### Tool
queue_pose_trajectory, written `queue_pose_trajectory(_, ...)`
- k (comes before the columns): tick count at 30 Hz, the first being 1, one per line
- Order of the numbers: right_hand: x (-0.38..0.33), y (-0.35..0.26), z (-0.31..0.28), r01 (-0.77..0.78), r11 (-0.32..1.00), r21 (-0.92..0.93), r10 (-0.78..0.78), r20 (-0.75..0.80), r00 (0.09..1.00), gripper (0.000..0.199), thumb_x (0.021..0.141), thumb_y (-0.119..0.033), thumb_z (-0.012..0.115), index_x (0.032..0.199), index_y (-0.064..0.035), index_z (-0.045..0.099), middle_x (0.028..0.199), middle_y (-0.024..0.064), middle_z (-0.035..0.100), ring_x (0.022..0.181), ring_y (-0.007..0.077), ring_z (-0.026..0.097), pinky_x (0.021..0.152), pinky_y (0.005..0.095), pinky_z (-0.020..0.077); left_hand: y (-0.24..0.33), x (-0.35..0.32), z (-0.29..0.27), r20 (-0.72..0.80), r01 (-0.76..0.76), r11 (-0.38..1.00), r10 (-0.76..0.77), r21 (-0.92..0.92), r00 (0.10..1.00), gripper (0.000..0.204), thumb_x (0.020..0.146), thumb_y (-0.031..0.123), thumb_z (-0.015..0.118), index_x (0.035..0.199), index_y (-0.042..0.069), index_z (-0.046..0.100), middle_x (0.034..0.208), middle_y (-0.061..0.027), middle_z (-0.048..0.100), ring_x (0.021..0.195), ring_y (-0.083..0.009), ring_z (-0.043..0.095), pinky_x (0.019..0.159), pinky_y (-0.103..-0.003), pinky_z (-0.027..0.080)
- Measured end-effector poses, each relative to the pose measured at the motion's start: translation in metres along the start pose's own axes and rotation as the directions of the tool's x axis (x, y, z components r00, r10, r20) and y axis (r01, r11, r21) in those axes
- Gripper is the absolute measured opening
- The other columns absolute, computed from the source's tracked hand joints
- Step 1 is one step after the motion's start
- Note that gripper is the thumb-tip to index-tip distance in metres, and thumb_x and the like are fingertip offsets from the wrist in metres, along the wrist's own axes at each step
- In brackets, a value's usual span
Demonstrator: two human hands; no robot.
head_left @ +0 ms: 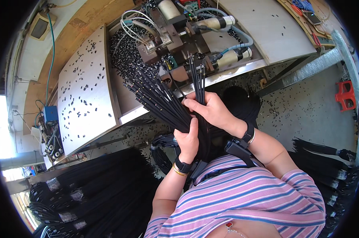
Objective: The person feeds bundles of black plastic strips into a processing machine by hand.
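My left hand (pixel 187 141) is closed around a thick bundle of black cables (pixel 159 99), its thumb lying along them. Their ends fan out up and to the left, and many show short metallic-looking tips. Just right of it, my right hand (pixel 217 113) grips a smaller group of black cables (pixel 199 81), which points up toward the machine (pixel 181 43). One single cable slants past the right fingertips to the machine's front. The lower lengths of the bundle hang down between my forearms, partly hidden by my hands.
Small black cut pieces cover the machine's tray and dot the left white board (pixel 84 93). Large cable bundles (pixel 108 190) lie at lower left, more (pixel 326 170) at lower right. A red plastic stool (pixel 345 96) and a wrapped metal frame (pixel 306 67) stand right.
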State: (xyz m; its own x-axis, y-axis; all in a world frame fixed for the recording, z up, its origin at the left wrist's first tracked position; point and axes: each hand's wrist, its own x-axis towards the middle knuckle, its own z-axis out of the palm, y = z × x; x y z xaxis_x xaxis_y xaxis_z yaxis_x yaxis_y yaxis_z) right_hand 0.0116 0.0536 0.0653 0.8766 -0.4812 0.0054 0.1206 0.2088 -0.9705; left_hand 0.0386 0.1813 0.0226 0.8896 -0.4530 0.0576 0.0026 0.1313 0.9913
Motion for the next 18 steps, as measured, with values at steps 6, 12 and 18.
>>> queue_pose_trajectory(6, -0.008, -0.017, -0.009, -0.025, 0.987, -0.157, 0.041, 0.099, 0.994, 0.021, 0.085, -0.017, 0.067, 0.092, 0.0028, 0.067, 0.074, 0.0054, 0.067, 0.065, 0.009, 0.061, 0.06, 0.0242, 0.0491, 0.002, -0.003, 0.002, 0.021, 0.052, 0.997, -0.051, -0.054, 0.998, 0.015, 0.089, 0.002, 0.057, 0.103, -0.001, 0.058, 0.091, -0.004, 0.061, 0.078, -0.0109, 0.058, 0.07, -0.024, 0.048)
queue_pose_trajectory(12, -0.008, -0.013, -0.007, 0.051, 0.984, -0.17, -0.055, -0.02, 0.998, 0.017, 0.085, -0.014, 0.067, 0.09, 0.0022, 0.068, 0.073, 0.0062, 0.067, 0.062, 0.0089, 0.061, 0.057, 0.0237, 0.0475, -0.002, 0.002, 0.001, -0.004, 0.044, 0.997, -0.045, -0.065, 0.999, 0.015, 0.09, 0.002, 0.055, 0.104, -0.002, 0.056, 0.089, -0.0047, 0.06, 0.072, -0.0127, 0.058, 0.063, -0.025, 0.05)
queue_pose_trajectory(18, 0.004, -0.009, 0.006, 0.041, 0.997, -0.058, -0.047, -0.096, 0.994, 0.017, 0.087, -0.014, 0.064, 0.089, 0.0023, 0.068, 0.072, 0.0049, 0.065, 0.064, 0.0081, 0.059, 0.058, 0.0229, 0.0461, 0.007, 0.017, -0.001, -0.03, 0.029, 0.993, -0.033, -0.116, 0.999, 0.013, 0.089, 0.002, 0.056, 0.101, -0.002, 0.057, 0.087, -0.0054, 0.061, 0.069, -0.0122, 0.058, 0.059, -0.025, 0.05)
